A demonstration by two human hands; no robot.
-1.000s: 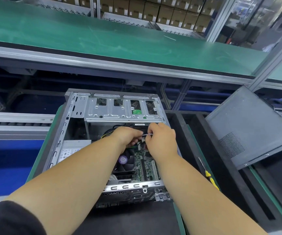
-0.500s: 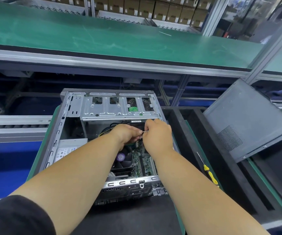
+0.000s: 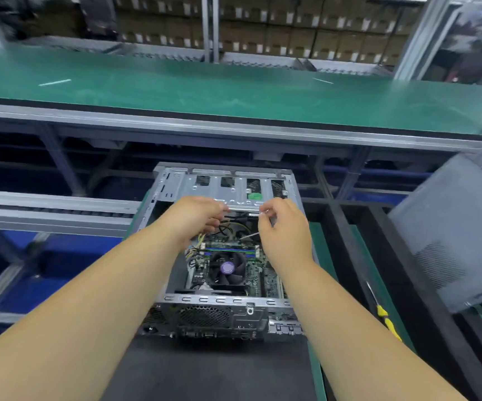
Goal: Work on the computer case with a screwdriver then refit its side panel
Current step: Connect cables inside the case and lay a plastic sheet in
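The open computer case (image 3: 219, 301) lies on a dark mat, its motherboard and purple-hubbed fan (image 3: 227, 268) showing. Both hands hover over its far half, by the drive cage. My left hand (image 3: 196, 215) has curled fingers around the black cables (image 3: 235, 217) that come out from under the cage. My right hand (image 3: 286, 230) pinches a thin white strip (image 3: 250, 235), like a cable tie, between thumb and fingertips. The yellow-handled screwdriver (image 3: 386, 319) lies on the green strip to the right of the case, untouched. The grey side panel (image 3: 451, 227) leans upright at the far right.
A long green conveyor belt (image 3: 234, 94) runs across behind the case on a metal frame. Black foam dividers (image 3: 358, 256) stand between the case and the panel. Shelves of cardboard boxes fill the background. A roller rail (image 3: 46, 209) lies to the left.
My hands, which were together over the motherboard, have moved apart and up toward the drive cage. The right hand has drawn the white strip to the right. The camera view has tilted up.
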